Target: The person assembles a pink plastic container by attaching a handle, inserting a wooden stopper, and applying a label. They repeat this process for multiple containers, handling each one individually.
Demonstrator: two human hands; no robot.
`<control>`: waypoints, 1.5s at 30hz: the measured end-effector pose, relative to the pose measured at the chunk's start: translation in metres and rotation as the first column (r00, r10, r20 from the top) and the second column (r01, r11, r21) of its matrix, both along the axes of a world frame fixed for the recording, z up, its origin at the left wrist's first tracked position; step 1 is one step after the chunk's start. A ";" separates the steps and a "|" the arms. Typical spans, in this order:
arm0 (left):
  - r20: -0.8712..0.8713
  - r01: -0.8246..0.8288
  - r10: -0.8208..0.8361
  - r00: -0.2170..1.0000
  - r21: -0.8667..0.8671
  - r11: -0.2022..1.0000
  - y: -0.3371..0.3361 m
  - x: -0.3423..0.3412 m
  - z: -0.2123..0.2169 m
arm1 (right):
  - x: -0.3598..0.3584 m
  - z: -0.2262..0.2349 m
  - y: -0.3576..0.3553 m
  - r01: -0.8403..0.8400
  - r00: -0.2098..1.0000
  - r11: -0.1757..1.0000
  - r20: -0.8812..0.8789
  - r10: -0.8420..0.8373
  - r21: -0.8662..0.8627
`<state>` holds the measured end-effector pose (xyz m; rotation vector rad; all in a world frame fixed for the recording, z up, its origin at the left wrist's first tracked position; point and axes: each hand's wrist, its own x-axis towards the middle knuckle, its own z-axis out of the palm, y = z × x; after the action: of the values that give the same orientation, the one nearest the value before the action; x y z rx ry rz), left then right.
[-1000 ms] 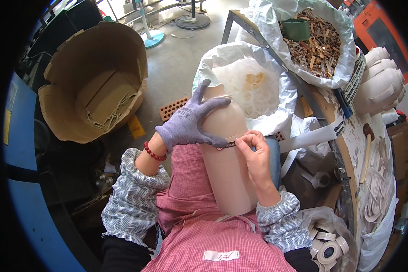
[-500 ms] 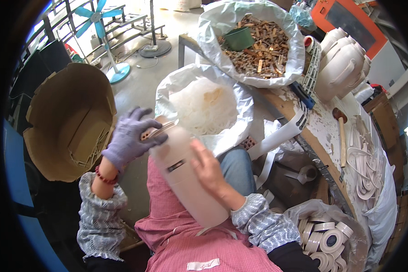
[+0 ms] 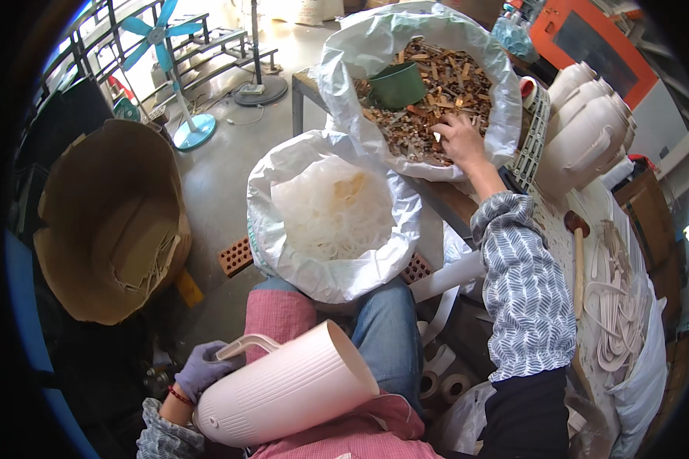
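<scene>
A pale pink plastic jug (image 3: 291, 390) with a ribbed body lies tilted across my lap, its open mouth up and to the right. My left hand (image 3: 204, 369), in a grey-purple glove, grips it beside its handle (image 3: 249, 344); part of that hand is hidden behind the jug. My bare right hand (image 3: 461, 141) reaches into a white sack (image 3: 343, 84) of small copper-coloured and brown pieces (image 3: 436, 76). Its fingers are bent down among the pieces, and what they pinch is too small to tell. A green cup (image 3: 398, 86) rests in the same sack.
Before my knees stands a white sack (image 3: 264, 195) of translucent rings. To the left is a large cardboard box (image 3: 115, 222). On the bench at right are several pale jugs (image 3: 582, 145), a mallet (image 3: 578, 260) and pale strips (image 3: 616, 306). A blue fan (image 3: 157, 36) stands farther back.
My right hand has left the jug and moved up and right into the sack of small pieces. The jug has swung lower across my lap, with its handle and open mouth now showing.
</scene>
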<state>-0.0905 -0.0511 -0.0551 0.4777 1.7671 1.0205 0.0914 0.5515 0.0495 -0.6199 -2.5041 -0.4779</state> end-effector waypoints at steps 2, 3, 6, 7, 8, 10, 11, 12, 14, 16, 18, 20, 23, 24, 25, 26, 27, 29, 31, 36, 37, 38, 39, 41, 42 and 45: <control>0.003 -0.010 0.009 1.000 0.047 0.999 0.011 -0.006 0.008 | -0.001 0.006 0.012 -0.072 0.994 0.992 0.087 0.063 0.101; 0.009 0.008 -0.009 1.000 0.101 0.995 0.023 -0.006 0.020 | -0.001 0.007 0.010 -0.054 0.994 0.995 0.103 0.044 0.090; -0.032 0.137 -0.136 0.990 0.063 0.988 0.071 -0.003 0.051 | -0.011 0.009 0.002 -0.065 0.978 0.992 0.203 0.043 0.105; -0.051 0.199 -0.198 0.979 0.012 0.980 0.086 0.001 0.061 | -0.011 0.009 0.001 -0.074 0.969 0.991 0.244 0.043 0.116; -0.168 0.330 -0.327 0.930 -0.009 0.944 0.108 0.008 0.068 | -0.010 0.004 0.009 -0.127 0.971 0.973 0.227 0.081 0.193; -0.395 0.571 -0.513 0.762 0.036 0.820 0.133 0.021 0.060 | -0.020 0.006 0.009 -0.168 0.963 0.962 0.245 0.113 0.215; -0.468 0.667 -0.618 0.632 -0.077 0.741 0.143 0.029 0.056 | -0.021 0.009 0.007 -0.165 0.967 0.957 0.229 0.109 0.237; -0.512 0.744 -0.711 0.481 -0.191 0.641 0.158 0.038 0.057 | -0.015 0.013 0.007 -0.130 0.969 0.959 0.239 0.068 0.254; -0.478 0.776 -0.763 0.435 -0.230 0.587 0.161 0.042 0.045 | -0.006 0.018 0.003 -0.088 0.967 0.960 0.256 0.018 0.265; -0.339 0.723 -0.711 0.616 -0.115 0.681 0.150 0.038 0.050 | -0.008 0.023 -0.025 -0.217 0.976 0.963 0.014 0.217 0.160; -0.235 0.581 -0.544 0.805 0.131 0.803 0.124 0.030 0.038 | -0.015 0.026 -0.082 -0.276 0.953 0.959 -0.147 0.265 -0.063; -0.187 0.513 -0.489 0.852 0.112 0.851 0.118 0.035 0.064 | -0.003 0.012 -0.169 -0.517 0.856 0.791 -0.207 0.474 -0.327; -0.582 0.532 -0.333 0.742 0.210 0.820 0.112 0.052 0.070 | 0.023 -0.031 -0.276 -0.628 0.755 0.699 -0.050 0.654 -0.342; -0.668 0.554 -0.262 0.697 0.269 0.788 0.110 0.056 0.067 | 0.024 -0.038 -0.302 -0.675 0.709 0.654 -0.054 0.703 -0.343; -0.742 0.586 -0.186 0.644 0.322 0.743 0.108 0.057 0.062 | 0.023 -0.044 -0.320 -0.700 0.695 0.632 -0.115 0.709 -0.333; -0.759 0.603 -0.164 0.630 0.344 0.720 0.105 0.057 0.056 | 0.024 -0.049 -0.331 -0.722 0.681 0.613 -0.177 0.711 -0.321; -0.778 0.621 -0.138 0.613 0.366 0.693 0.105 0.055 0.052 | 0.025 -0.049 -0.336 -0.726 0.677 0.589 -0.216 0.704 -0.354; -0.847 0.666 -0.052 0.528 0.376 0.644 0.101 0.056 0.051 | 0.026 -0.051 -0.343 -0.746 0.657 0.517 -0.332 0.677 -0.420; -0.879 0.691 -0.005 0.478 0.372 0.619 0.101 0.057 0.049 | 0.029 -0.049 -0.345 -0.741 0.662 0.507 -0.350 0.663 -0.441; -0.695 0.569 -0.118 0.709 0.466 0.678 0.095 0.059 0.053 | 0.040 -0.037 -0.353 -0.630 0.757 0.697 -0.068 0.650 -0.344; -0.667 0.546 -0.137 0.733 0.456 0.703 0.094 0.059 0.052 | 0.041 -0.037 -0.356 -0.630 0.751 0.692 -0.049 0.658 -0.351; -0.695 0.562 -0.093 0.713 0.487 0.669 0.094 0.059 0.049 | 0.040 -0.038 -0.356 -0.636 0.749 0.682 -0.078 0.658 -0.360; -0.720 0.576 -0.046 0.693 0.514 0.636 0.095 0.059 0.044 | 0.038 -0.039 -0.356 -0.646 0.744 0.669 -0.108 0.659 -0.368; -0.763 0.620 0.018 0.646 0.539 0.570 0.095 0.056 0.038 | 0.039 -0.039 -0.357 -0.651 0.736 0.622 -0.160 0.658 -0.435; -0.784 0.649 0.035 0.620 0.537 0.539 0.096 0.052 0.038 | 0.042 -0.039 -0.357 -0.645 0.734 0.586 -0.182 0.655 -0.491; -0.802 0.639 -0.005 0.598 0.473 0.606 0.092 0.057 0.053 | 0.046 -0.036 -0.358 -0.602 0.769 0.585 -0.198 0.608 -0.544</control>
<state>-0.0332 0.0410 -0.0019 1.9702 1.6979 1.3127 0.1378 0.1935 0.0136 0.0929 -2.6457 0.5806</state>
